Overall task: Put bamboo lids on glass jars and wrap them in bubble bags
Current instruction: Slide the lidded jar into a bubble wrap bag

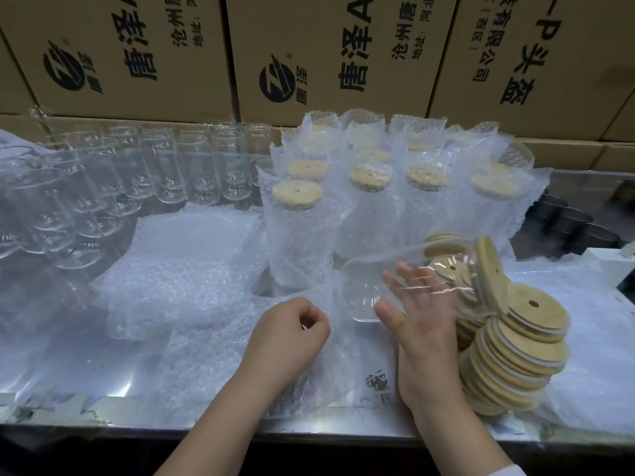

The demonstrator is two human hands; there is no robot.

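A clear glass jar (385, 269) with a bamboo lid (493, 273) on its mouth lies on its side, base pointing left toward a bubble bag (309, 369). My right hand (422, 310) supports the jar from below with fingers spread against the glass. My left hand (292, 329) pinches the bag's open edge just left of the jar's base. Loose bamboo lids (515, 352) are piled at the right. Several wrapped, lidded jars (299, 228) stand behind.
Rows of bare glass jars (103, 187) fill the left of the table. A stack of flat bubble bags (185, 266) lies in the middle. Cardboard boxes (330, 56) wall the back. Dark lids (577, 221) sit at the far right.
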